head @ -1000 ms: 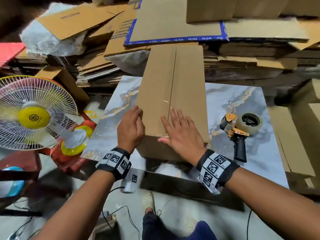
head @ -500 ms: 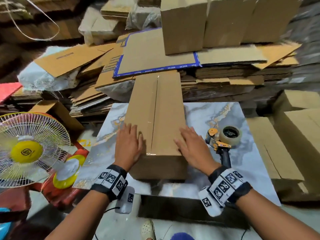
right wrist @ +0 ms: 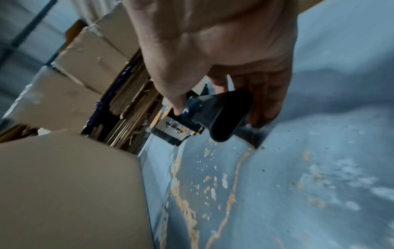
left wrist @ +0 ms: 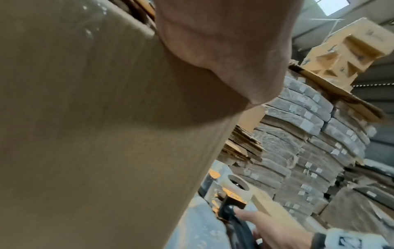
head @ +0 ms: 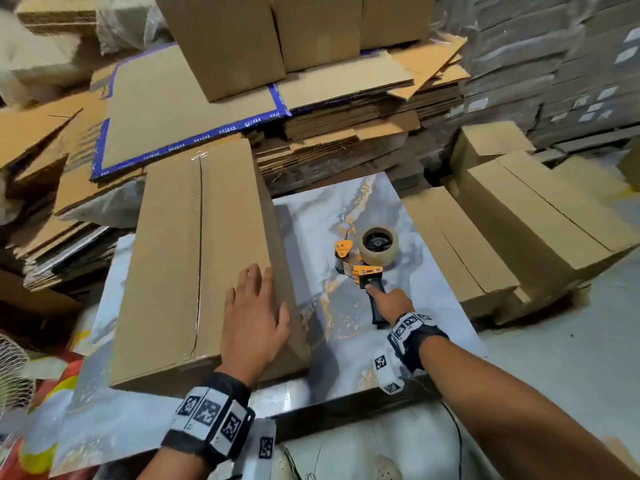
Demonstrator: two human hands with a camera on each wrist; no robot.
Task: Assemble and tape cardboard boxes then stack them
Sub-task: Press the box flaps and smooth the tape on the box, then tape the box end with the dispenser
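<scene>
— Long cardboard box (head: pixel 194 265) lying flat on the marble-patterned table (head: pixel 349 216), flaps folded shut, centre seam running lengthwise. Contents hidden.

— Left hand (head: pixel 254 317)?

— Resting flat on the near right part of the box top, fingers straight and slightly spread, gripping nothing.

— Right hand (head: pixel 389 301)?

— On the black handle of the tape dispenser (head: pixel 367 261), just to the right of the box. Thumb on one side of the handle and fingers on the other in the right wrist view, closing round it. Dispenser lying on the table, roll of clear tape mounted in its orange frame.

— Other containers?

— Closed boxes (head: pixel 533 216) lined up beside the table on the right, more closed boxes (head: pixel 221 39) standing on the flattened cardboard stacks (head: pixel 346 123) behind. All shut, insides not visible.
</scene>
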